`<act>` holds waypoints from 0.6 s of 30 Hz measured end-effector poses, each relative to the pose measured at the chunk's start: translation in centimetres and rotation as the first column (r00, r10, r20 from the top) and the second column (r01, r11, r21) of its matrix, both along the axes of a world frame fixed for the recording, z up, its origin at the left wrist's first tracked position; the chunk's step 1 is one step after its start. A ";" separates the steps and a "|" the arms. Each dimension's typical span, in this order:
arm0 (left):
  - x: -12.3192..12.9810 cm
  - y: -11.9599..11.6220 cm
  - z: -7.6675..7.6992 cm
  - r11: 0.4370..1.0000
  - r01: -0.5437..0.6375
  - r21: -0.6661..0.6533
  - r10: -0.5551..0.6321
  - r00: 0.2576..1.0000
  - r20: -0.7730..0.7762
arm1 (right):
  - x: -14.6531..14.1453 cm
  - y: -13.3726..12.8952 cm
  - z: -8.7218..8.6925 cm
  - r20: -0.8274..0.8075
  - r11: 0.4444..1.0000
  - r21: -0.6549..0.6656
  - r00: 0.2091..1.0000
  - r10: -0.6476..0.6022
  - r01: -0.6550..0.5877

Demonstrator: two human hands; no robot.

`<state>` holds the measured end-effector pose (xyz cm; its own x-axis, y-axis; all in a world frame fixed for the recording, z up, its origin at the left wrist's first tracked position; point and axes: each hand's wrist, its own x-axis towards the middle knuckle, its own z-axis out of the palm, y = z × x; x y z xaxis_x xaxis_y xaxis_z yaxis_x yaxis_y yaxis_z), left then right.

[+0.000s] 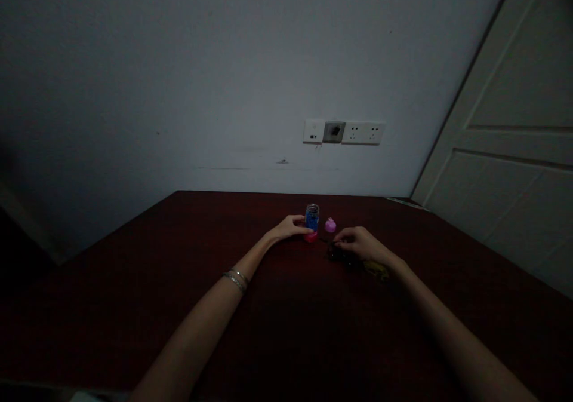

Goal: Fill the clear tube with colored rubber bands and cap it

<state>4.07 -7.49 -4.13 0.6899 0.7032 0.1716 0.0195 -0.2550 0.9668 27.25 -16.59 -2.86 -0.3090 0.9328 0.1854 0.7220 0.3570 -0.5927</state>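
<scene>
Desk: the broad, dark red-brown wooden desk (224, 217) carries everything here, its far edge against the wall.
Right hand: the right hand (362, 245) is lowered over the dark things, thumb and fingertips close together at their left end; the dim light leaves me unable to tell whether this grip is clamped on anything.
Left hand: the left hand (289, 227) comes in from the jar's left, its grip closed about the lower part, thumb across the front.
Dark cluster: a low, blackish cluster of small shiny pieces (344, 258) lies under the right hand, to the right of the jar and nearer the person; its length runs sideways, slanting toward the person at the right. The right hand is plainly the nearer one.
Jar: the clear cylindrical jar with blue middle and pink base (312, 218) stands upright, long axis vertical, between the hands, rim upward.
Yellow piece: a dull yellow, irregular piece (375, 269) lies at the cluster's right end, beneath the right wrist.
Pink piece: a small, rounded pink piece with a knobbed top (330, 226) sits just right of the jar, beyond the right fingertips, apart from both hands.
</scene>
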 end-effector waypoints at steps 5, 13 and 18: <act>-0.1 0.0 0.0 1.000 -0.006 -0.021 0.006 1.000 -0.003 | -0.1 -0.3 1.9 -0.163 0.999 0.017 0.986 -0.042 0.046; -0.3 0.1 -0.3 1.000 0.018 -0.008 -0.018 1.000 0.003 | -2.3 1.7 7.9 -0.238 0.977 0.193 0.970 -0.047 0.094; -0.4 0.3 -0.4 1.000 0.024 -0.004 -0.024 0.999 -0.022 | -4.2 4.2 9.2 -0.139 0.967 0.255 0.989 0.052 -0.015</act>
<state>3.72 -7.24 -4.56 0.7104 0.6868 0.1537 0.0341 -0.2518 0.9672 23.10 -12.35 6.38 -0.2923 0.8395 0.4580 0.6208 0.5308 -0.5769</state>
